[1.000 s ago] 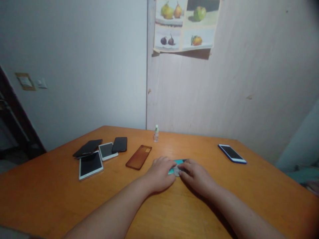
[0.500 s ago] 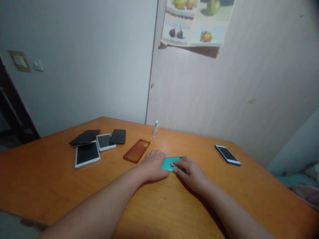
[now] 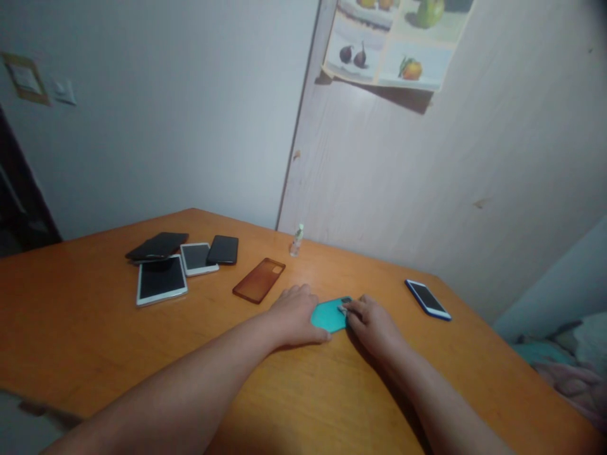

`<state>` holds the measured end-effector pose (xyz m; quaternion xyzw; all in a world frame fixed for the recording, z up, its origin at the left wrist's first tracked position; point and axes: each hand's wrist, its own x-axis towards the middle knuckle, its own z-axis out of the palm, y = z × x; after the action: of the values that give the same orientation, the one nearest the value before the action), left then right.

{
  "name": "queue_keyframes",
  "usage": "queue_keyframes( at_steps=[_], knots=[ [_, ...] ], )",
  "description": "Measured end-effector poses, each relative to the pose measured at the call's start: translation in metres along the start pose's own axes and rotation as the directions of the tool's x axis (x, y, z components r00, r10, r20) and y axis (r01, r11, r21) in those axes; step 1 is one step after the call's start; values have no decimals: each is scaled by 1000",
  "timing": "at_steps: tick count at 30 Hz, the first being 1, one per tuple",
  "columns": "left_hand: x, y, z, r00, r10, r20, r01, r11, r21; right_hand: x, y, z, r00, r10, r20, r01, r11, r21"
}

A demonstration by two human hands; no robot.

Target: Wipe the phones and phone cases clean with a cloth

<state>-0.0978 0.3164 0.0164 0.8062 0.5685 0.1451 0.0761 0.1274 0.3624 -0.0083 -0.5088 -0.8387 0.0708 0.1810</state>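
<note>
Grey pad (image 3: 342, 309) — pinched in right hand (image 3: 375, 323) — now nearer teal phone's (image 3: 326, 316) right end, more back showing; half-curled left hand (image 3: 294, 316) clasps the left, in from table's (image 3: 284, 411) far edge.

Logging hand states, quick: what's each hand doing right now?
Left hand: holding one end of the teal phone.
Right hand: pinching a small pale pad.

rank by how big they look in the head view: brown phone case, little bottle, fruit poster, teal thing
Largest to smallest:
1. fruit poster, though its top is cut off
2. brown phone case and teal thing, unranked: the left hand and right hand partly cover the teal one
3. little bottle
</note>
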Motion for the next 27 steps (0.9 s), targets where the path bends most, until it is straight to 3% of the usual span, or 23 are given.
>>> queue_keyframes(
  at_steps=[2,7,14,18,20,25,27],
  knots=[
    [0,0,1,1000,5,-7,-4,1000,2,1,-2,1,1000,-20,11,20,1000,18],
    [1,1,3,1000,19,-15,-19,1000,1,5,14,-2,988,144,-56,-149,984,-96],
    [4,0,7,998,58,-20,-58,998,21,6,9,6,999,-26,-41,27,1000,7],
    [4,0,9,998,69,-14,-68,997,22,10,17,7,983,111,-149,-122,990,-69],
    [4,1,9,997,72,-8,-72,997,29,10,19,7,978,120,-168,-138,986,-95],
    [6,0,13,998,69,-14,-68,997,32,7,9,12,994,-79,-73,75,995,-59],
    [6,-1,14,997,76,-13,-76,997,33,7,9,12,995,-95,-36,93,993,-71]
  ],
)
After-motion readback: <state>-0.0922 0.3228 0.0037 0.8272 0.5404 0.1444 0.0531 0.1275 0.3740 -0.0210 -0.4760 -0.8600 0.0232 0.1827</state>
